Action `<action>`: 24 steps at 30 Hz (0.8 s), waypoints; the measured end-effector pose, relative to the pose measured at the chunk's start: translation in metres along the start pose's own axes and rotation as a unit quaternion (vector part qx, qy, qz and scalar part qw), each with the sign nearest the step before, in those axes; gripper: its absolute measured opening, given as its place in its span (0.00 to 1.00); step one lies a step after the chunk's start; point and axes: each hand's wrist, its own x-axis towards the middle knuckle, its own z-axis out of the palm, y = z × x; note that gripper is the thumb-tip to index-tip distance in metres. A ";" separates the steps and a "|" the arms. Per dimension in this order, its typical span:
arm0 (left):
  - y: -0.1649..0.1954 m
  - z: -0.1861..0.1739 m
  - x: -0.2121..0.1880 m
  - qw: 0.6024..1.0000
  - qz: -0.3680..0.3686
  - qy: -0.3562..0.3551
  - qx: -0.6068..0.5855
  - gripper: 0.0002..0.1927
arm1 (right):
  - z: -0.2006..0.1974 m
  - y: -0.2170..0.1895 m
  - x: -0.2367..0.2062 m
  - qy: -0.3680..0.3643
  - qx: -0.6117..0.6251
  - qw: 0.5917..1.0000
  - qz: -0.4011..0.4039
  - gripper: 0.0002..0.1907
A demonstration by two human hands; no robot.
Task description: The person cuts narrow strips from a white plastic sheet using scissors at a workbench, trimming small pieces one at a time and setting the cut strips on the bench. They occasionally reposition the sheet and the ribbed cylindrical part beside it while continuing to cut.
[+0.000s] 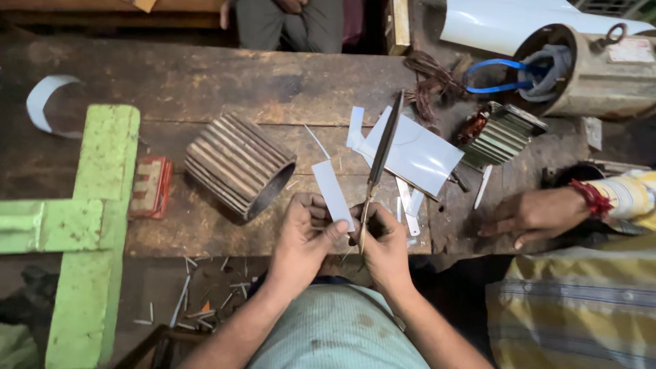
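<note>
1. White paper strip, near the table's near edge, is pinched between the left hand's thumb and fingers.
2. The right hand grips the scissors, fingers closed on the handles, blades pointing far.
3. A ribbed metal cylinder lies left of the strip.
4. Another person's hand rests flat at right.

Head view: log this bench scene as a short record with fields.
Left hand: grip on a narrow white paper strip
Right hand: grip on long dark metal scissors, blades pointing away
Bench: worn dark wooden table
Left of the hands: ribbed grey metal cylinder on its side
Behind the scissors: white sheet offcuts
Far left: pale green wooden cross-shaped frame
Right edge: another person's hand resting on the table, red thread at the wrist
</note>
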 end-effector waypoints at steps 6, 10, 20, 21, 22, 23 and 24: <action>0.014 -0.004 -0.001 0.998 0.046 0.007 0.033 0.21 | -0.010 -0.011 -0.008 -0.029 0.056 0.995 0.073 0.11; 0.024 -0.004 -0.009 0.997 0.023 0.002 0.077 0.24 | -0.005 -0.026 -0.013 -0.038 0.027 0.998 0.050 0.12; 0.072 0.004 -0.012 0.968 0.115 0.080 0.210 0.23 | -0.011 -0.025 -0.028 -0.060 -0.034 0.997 -0.040 0.14; 0.078 0.005 -0.010 0.968 0.110 0.085 0.208 0.25 | -0.016 -0.021 -0.033 -0.069 -0.046 0.995 -0.056 0.16; 0.083 0.007 -0.009 0.969 0.104 0.089 0.204 0.28 | -0.021 -0.018 -0.037 -0.099 -0.061 0.991 -0.062 0.19; 0.088 0.009 -0.008 0.971 0.097 0.094 0.199 0.30 | -0.025 -0.014 -0.040 -0.130 -0.078 0.986 -0.066 0.21; 0.093 0.010 -0.009 0.964 0.133 0.092 0.211 0.26 | -0.029 -0.011 -0.045 -0.160 -0.095 0.980 -0.068 0.24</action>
